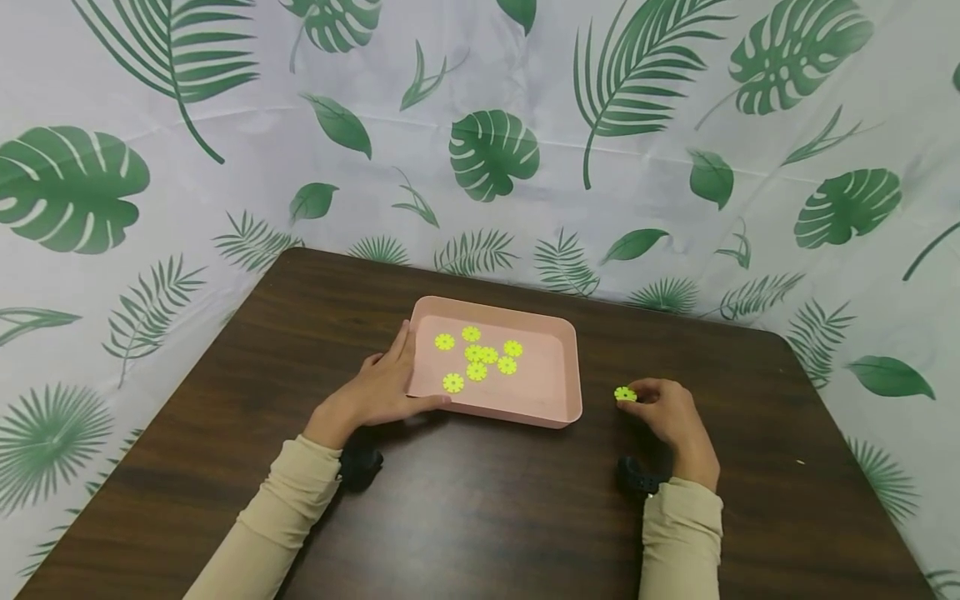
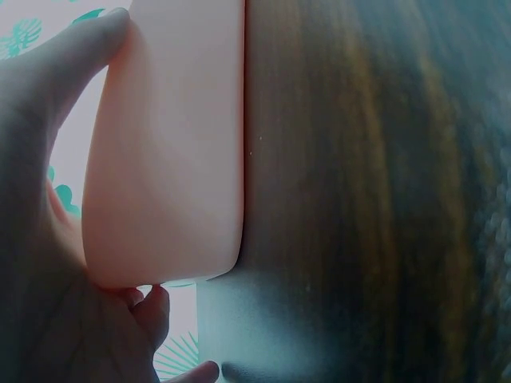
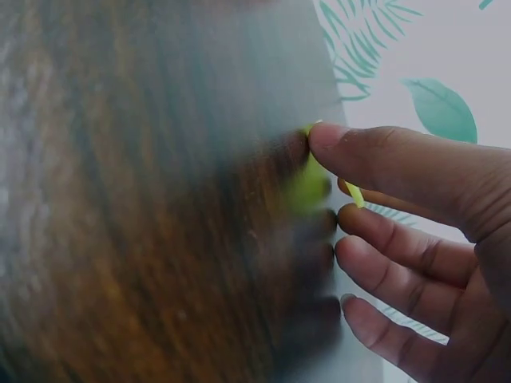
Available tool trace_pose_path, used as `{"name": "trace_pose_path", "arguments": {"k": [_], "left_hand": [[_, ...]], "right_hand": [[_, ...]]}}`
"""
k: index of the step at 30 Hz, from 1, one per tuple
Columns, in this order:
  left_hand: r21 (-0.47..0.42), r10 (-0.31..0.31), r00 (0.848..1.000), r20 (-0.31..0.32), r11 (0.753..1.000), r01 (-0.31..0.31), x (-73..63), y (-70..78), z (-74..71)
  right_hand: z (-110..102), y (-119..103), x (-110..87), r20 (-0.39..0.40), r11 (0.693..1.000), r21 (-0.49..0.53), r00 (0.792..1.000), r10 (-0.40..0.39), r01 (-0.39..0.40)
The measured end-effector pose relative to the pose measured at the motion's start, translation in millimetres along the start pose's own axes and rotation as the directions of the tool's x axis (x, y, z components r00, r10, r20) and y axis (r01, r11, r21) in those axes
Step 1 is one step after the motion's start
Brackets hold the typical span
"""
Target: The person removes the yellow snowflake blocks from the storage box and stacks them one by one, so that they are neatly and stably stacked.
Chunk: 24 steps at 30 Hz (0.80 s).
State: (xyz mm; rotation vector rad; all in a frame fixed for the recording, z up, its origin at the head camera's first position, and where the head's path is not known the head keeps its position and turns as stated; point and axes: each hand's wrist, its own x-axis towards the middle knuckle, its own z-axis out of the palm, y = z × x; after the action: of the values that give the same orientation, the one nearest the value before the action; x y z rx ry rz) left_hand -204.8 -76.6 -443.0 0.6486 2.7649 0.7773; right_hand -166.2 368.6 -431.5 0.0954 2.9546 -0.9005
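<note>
My left hand rests against the near left corner of a pink tray. Its fingers lie straight along the left wall and its thumb lies along the front rim; in the left wrist view the thumb touches the rim. Several notched yellow-green discs lie inside the tray, some overlapping. Right of the tray, my right hand pinches one such disc between thumb and fingertips, low over the table. Seen from the right wrist, most of that disc is hidden by the thumb.
Both forearms reach over a dark wooden table. Behind its far edge hangs a white cloth printed with green leaves. A dark wrist strap sits at the right wrist, and a tiny pale speck lies on the table farther right.
</note>
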Motion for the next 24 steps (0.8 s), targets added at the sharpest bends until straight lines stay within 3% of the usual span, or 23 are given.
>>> {"name": "trace_pose_path", "arguments": {"k": [24], "left_hand": [[0.01, 0.001, 1.0, -0.007, 1.0, -0.001, 1.4, 2.6, 0.6]], "right_hand": [[-0.2, 6.1, 0.7, -0.003, 1.0, 0.008, 1.0, -0.002, 0.002]]}}
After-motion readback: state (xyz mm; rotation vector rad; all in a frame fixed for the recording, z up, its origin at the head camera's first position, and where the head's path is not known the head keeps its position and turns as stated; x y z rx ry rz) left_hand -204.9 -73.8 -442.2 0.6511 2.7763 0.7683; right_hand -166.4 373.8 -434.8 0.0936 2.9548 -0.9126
